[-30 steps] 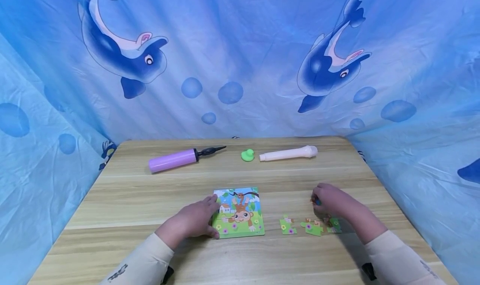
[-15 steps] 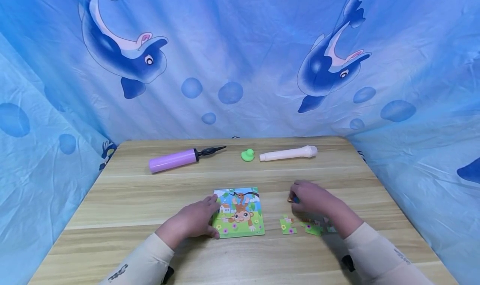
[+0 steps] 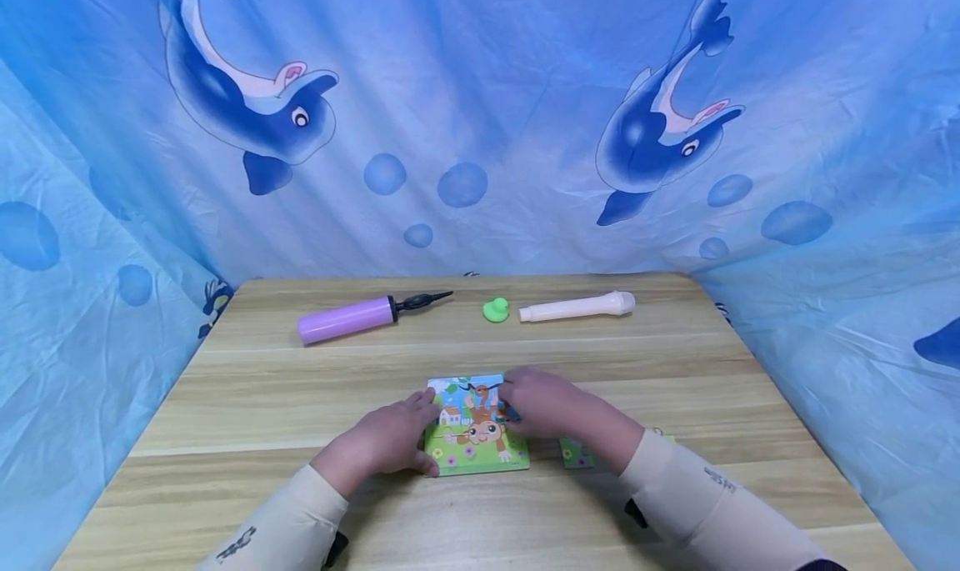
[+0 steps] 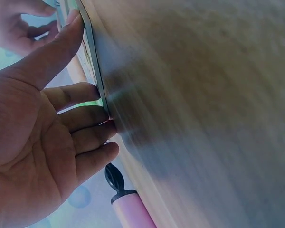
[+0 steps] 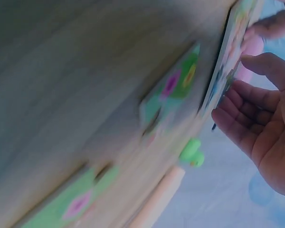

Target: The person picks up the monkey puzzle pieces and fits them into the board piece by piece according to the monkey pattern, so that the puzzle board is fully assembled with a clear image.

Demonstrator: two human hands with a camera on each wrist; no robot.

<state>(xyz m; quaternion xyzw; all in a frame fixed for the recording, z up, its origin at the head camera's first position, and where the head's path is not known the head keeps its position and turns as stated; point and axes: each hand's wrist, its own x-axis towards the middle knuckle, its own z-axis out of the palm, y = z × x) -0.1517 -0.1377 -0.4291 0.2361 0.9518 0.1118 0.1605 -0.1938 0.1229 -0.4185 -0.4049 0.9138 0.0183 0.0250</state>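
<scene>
A square jigsaw puzzle board (image 3: 467, 454) with a monkey picture lies at the middle of the table in the head view. My left hand (image 3: 390, 439) rests against its left side, thumb at the near corner and fingertips along the edge. Over the board's right edge, my right hand (image 3: 551, 406) pinches a small puzzle piece (image 5: 230, 77) between thumb and fingers. My fingers hide most of that piece. Loose puzzle pieces lie right of the board, one green with flowers (image 5: 176, 83) and another (image 5: 73, 204) farther off; the right arm partly covers them in the head view.
Along the back of the wooden table (image 3: 300, 404) lie a purple hand pump (image 3: 348, 321), a green toy duck (image 3: 496, 310) and a pale toy microphone (image 3: 577, 307). A blue dolphin-printed curtain (image 3: 465, 96) stands behind the table and at both sides.
My right hand has moved left with the puzzle piece, from above the loose pieces to the board's right edge. The left hand has stayed at the board.
</scene>
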